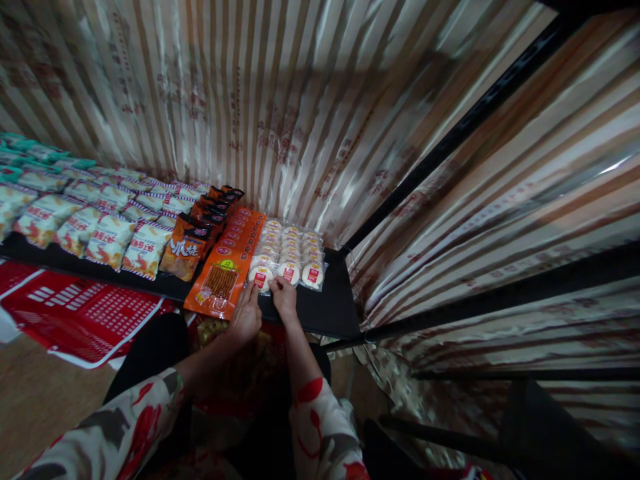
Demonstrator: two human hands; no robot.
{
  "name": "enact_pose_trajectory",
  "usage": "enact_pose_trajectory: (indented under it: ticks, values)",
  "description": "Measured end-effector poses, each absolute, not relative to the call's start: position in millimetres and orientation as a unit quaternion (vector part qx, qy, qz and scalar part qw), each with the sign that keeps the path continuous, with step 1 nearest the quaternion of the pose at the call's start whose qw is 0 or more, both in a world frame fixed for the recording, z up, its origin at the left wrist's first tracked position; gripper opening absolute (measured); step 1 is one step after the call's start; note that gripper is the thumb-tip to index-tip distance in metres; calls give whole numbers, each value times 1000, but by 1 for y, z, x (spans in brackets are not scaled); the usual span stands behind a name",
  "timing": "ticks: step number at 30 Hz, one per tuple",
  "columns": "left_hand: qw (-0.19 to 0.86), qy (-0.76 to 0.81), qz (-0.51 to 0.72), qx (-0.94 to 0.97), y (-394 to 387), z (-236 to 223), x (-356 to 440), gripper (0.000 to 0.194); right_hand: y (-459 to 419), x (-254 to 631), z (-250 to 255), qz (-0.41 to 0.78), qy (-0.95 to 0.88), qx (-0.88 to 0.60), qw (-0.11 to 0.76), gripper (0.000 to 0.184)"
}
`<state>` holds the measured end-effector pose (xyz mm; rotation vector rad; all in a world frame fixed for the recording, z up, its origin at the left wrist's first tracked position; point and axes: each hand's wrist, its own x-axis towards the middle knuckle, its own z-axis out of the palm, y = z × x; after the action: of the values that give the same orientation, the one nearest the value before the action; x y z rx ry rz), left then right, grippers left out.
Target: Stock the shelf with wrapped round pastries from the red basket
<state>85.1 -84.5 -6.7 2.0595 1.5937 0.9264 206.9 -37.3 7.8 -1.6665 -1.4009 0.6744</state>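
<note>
Three rows of small clear packets of round white rice crackers with red labels lie at the right end of a black shelf (336, 300). At the front of the left row, a rice cracker packet (261, 278) lies between my hands. My left hand (245, 317) is closed at its lower left edge, fingertips on the wrapper. My right hand (285, 300) pinches its right edge, close to the middle row's front packet (290, 272). Just left of my left hand, a large orange bag of stick snacks (225, 267) lies flat, its front end jutting over the shelf edge.
Brown snack bags (183, 250) and several rows of white snack bags (145, 248) fill the shelf leftward, with green bags (47, 153) beyond. A red basket (100, 313) sits below. Striped sheeting (280, 87) hangs behind; a black post (440, 147) rises at the right.
</note>
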Motion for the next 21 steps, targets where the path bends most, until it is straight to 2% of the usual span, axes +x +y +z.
enact_pose_trajectory:
  ticks: [17, 21]
  values:
    - [188, 559, 344, 730, -76, -12, 85, 65, -33, 193, 4, 168, -558, -699, 415, 25]
    - [193, 559, 347, 728, -74, -13, 86, 64, -36, 190, 4, 176, -559, -690, 424, 28]
